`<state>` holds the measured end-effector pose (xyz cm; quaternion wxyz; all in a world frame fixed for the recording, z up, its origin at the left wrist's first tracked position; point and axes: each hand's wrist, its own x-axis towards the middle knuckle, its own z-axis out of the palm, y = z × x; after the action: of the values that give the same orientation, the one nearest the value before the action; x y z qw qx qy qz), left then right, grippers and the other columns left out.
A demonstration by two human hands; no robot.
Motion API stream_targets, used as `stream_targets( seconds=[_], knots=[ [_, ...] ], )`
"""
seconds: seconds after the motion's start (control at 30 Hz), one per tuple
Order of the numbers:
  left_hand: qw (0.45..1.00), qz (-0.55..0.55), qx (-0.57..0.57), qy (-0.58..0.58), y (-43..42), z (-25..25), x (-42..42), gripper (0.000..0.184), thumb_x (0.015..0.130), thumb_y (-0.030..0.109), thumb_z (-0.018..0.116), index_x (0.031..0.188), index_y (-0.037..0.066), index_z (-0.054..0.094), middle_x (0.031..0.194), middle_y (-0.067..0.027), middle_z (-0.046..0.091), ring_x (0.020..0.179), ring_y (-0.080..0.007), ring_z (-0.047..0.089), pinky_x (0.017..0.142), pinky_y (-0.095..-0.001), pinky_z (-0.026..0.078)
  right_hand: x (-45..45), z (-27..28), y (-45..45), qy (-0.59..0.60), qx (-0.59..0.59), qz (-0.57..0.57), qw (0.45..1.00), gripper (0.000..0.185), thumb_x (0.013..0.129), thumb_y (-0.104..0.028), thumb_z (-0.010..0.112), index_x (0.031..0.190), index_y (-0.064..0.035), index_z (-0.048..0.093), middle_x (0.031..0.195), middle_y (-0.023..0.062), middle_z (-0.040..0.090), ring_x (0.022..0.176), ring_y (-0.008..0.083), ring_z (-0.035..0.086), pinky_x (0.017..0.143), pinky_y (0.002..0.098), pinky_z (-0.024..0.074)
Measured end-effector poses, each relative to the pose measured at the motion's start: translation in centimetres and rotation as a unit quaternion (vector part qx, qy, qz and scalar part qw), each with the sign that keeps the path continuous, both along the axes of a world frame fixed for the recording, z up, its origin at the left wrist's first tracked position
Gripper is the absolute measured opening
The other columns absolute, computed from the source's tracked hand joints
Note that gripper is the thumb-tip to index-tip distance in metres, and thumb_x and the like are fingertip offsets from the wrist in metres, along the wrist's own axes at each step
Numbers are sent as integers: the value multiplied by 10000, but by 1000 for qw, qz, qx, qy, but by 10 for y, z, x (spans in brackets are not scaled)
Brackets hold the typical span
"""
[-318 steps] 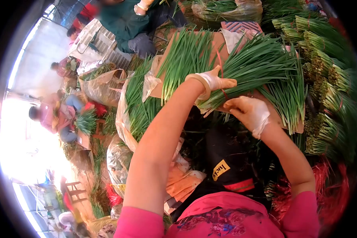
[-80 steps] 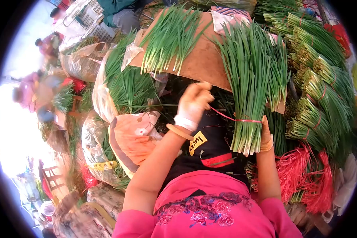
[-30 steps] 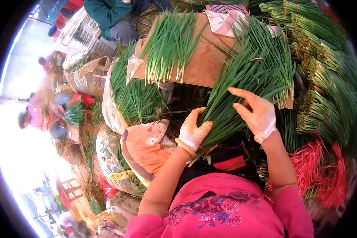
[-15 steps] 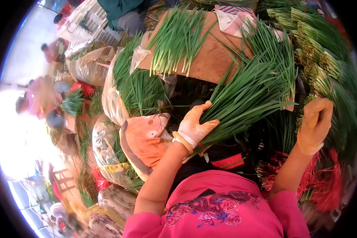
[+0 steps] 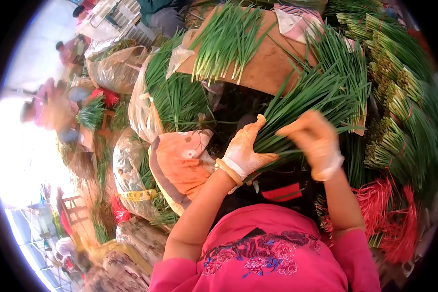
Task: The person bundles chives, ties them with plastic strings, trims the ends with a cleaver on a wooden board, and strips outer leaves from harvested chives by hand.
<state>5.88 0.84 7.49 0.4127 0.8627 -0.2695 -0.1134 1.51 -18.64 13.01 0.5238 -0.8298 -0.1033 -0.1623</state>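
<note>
Room opens at 12 o'clock of the person's left hand (image 5: 246, 150) toward bare cardboard (image 5: 265, 62), while a leafy bunch (image 5: 301, 102) blocks 2 o'clock, the blurred right hand (image 5: 319, 143) 3 and orange cloth (image 5: 180, 158) 9.

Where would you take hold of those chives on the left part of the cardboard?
Probably by their pale stem ends, coming from the wearer's side: on this pile of chives, those ends point toward the wearer at the near edge of the cardboard, while the leaves reach away.
</note>
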Motion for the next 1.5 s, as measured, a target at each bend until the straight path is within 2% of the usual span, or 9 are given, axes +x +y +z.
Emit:
stream_targets(
  seconds=[0.13,0.2,0.33,0.5,0.8,1.0,1.13,1.33,1.5],
  knots=[
    [999,-6,42,-6,3,-6,5,946,625,360,797,1364,-7,333,1237,-216,499,1149,-364,480,978,-388,389,-15,51,-40,-56,501,-220,835,102,874,-86,523,777,-56,534,678,29,441,601,114,380,559,268,331],
    [993,-10,120,1,-5,12,8,984,638,431,772,1381,-4,295,1225,-223,501,1149,-366,477,967,-394,397,-38,23,-93,-91,442,-5,893,192,872,-44,489,700,-70,407,660,53,421,587,113,365,534,260,314],
    [947,-35,316,51,-33,45,23,948,685,472,711,1388,4,281,1171,-222,546,1045,-378,556,890,-398,456,-52,17,-51,108,154,-191,964,113,740,23,583,817,-30,648,874,92,623,558,140,478,578,232,397],
    [981,99,-8,167,-8,3,41,519,779,337,627,1211,65,535,1005,-190,647,954,-314,622,827,-362,471,-34,-22,-5,190,-228,-56,953,808,739,-82,674,1429,-243,286,1291,93,491,930,322,611,748,386,511],
    [936,204,-200,206,20,-31,25,437,783,264,622,1114,-12,551,949,-130,657,846,-195,607,793,-305,465,-37,-11,-28,166,-116,-95,975,541,760,-65,660,1275,-174,535,1234,50,568,904,206,626,744,331,500],
    [966,201,-112,121,5,-1,7,509,778,283,625,1185,-3,516,988,-206,643,912,-322,626,816,-354,473,-15,31,-15,-43,-242,-109,963,364,746,-99,710,1105,-105,652,635,50,541,509,162,501,493,285,420],
    [983,167,-77,16,1,2,-3,545,788,336,606,1204,0,496,948,-236,630,897,-390,607,787,-406,475,24,-9,7,42,-325,-130,936,276,776,-269,696,974,-82,649,617,83,517,557,207,519,546,306,433],
    [980,177,-79,43,15,-7,-4,551,835,425,535,1184,0,494,953,-240,621,897,-418,587,779,-427,464,3,34,-17,319,245,-58,914,188,859,-204,588,785,-33,603,712,-16,541,562,76,467,479,210,346],
    [974,194,-101,57,18,-12,-1,535,860,440,504,1167,2,504,973,-225,618,909,-413,582,790,-427,456,-66,5,-103,-10,474,-37,880,229,903,-167,525,703,-68,472,672,-21,419,555,79,397,481,220,300]
  ],
)
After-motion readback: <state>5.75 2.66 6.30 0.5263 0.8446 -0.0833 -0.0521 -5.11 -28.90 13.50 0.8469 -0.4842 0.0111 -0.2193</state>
